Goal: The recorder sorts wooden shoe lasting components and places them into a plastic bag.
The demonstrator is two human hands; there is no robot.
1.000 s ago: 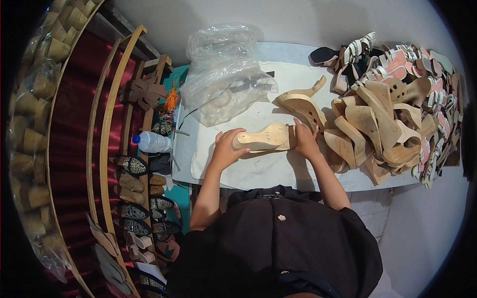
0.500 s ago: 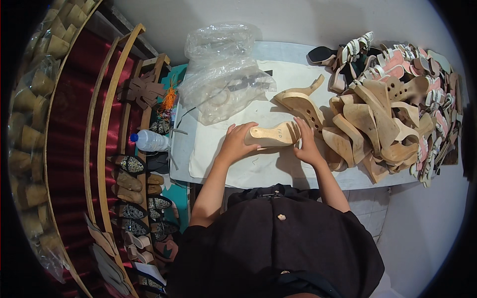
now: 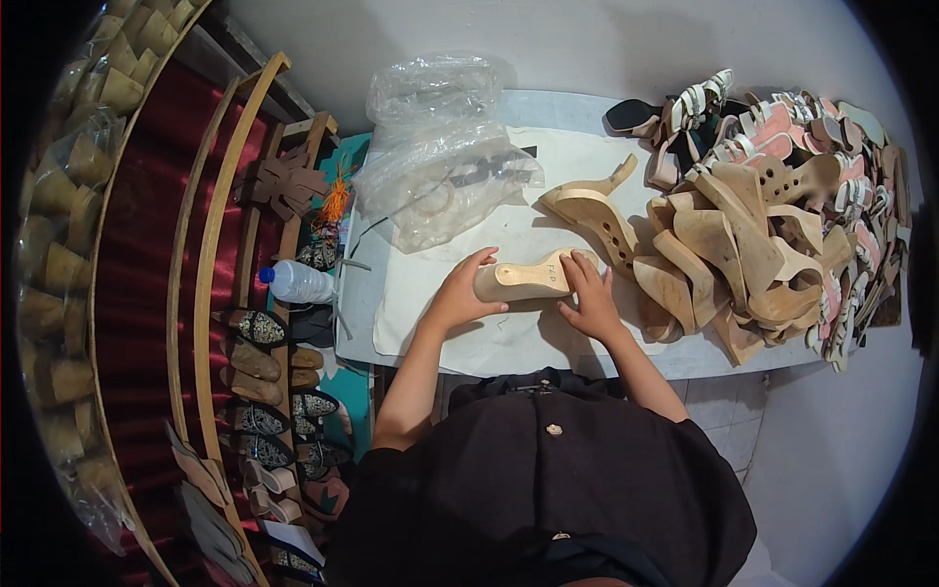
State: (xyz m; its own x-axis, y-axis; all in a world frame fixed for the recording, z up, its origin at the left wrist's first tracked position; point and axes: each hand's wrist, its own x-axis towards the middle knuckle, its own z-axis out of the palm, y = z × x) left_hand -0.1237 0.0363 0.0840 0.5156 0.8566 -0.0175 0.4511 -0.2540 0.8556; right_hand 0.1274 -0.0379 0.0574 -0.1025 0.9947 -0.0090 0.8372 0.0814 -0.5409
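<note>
Both hands are working a wooden shoe sole (image 3: 528,279) that is lying on the white cloth (image 3: 460,323) spread over the surface (image 3: 743,357), just in front of the person. The left hand (image 3: 462,293) is wrapping its grip around the sole's left end, fingers curled over the top edge; the right hand (image 3: 590,298) is pressing down at the right end with fingers spread flat, touching rather than clasping. Just to the right a heap of wooden soles (image 3: 743,254) is crowding close, with two loose heeled soles (image 3: 592,205) lying near the worked one. As a judgement, the right forearm could be nudging that heap and sending pieces sliding off the surface's near edge, and the loose cloth could be creeping under the pressing hands and letting the sole skid. A crumpled plastic bag (image 3: 445,161) is sitting behind, well clear. Compared with half a second ago, the sole is lying slightly lower and flatter on the cloth, and the right hand is spreading more fully over its end; the heap is looking unchanged.
</note>
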